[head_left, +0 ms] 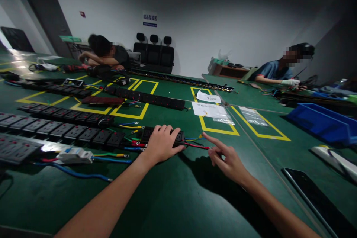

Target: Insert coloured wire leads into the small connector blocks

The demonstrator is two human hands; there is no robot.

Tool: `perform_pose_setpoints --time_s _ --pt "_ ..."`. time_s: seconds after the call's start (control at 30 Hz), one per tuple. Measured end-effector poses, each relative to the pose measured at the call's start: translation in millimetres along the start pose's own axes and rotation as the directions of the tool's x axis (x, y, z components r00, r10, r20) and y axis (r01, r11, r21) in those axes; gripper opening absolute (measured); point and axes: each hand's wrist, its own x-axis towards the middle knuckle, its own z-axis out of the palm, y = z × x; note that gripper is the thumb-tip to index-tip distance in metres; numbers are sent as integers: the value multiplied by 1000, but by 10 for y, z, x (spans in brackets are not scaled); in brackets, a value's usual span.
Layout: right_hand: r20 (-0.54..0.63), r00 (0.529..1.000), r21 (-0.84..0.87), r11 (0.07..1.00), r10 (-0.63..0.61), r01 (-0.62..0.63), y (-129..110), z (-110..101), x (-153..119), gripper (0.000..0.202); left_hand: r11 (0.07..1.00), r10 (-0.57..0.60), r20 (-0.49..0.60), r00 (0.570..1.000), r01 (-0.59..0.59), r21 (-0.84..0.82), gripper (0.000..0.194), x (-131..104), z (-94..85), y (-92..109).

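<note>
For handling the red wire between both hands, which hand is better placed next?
Probably the right hand, at the end of the red wire; the left hand lies on the black block.

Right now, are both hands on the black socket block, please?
No, only the left hand rests on the block; the right hand is by the red wire.

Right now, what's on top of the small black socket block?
The left hand lies across the black socket block. Parts of its top show at both ends; the middle is covered and cannot be seen.
</note>
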Motion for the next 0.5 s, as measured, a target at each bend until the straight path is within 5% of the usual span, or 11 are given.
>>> perform_pose_setpoints --time_s 0.2,0.5 --pt "86 995 -77 995 -55 61 -2 73 -27 62 1000 -8 4 1000 8 18 68 -12 -18 17" --pt "-125 992 -135 991 -16 -1 109 32 15 59 1000 -14 9 1000 14 6 69 -20 -22 19"
